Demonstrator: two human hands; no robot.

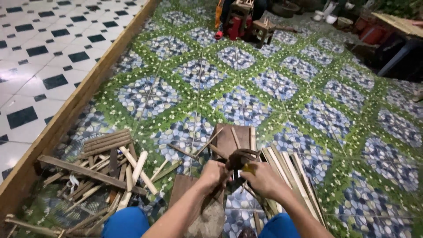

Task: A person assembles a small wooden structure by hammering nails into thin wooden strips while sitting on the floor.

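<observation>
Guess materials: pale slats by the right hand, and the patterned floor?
Slats: likely split bamboo or raw wood, given the pale, unfinished, straight-grained strips. Floor: probably glazed ceramic tile, given the repeating printed pebble-and-leaf pattern, grout lines and slight sheen.

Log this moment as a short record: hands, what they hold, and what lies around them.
left hand: closed on a dark curved tool
right hand: on the same tool, fingers by a small yellow piece
left of hands: loose heap of split bamboo sticks
right of hands: row of pale bamboo slats
ahead: brown wooden board
floor: green and blue pebble-patterned tiles
</observation>
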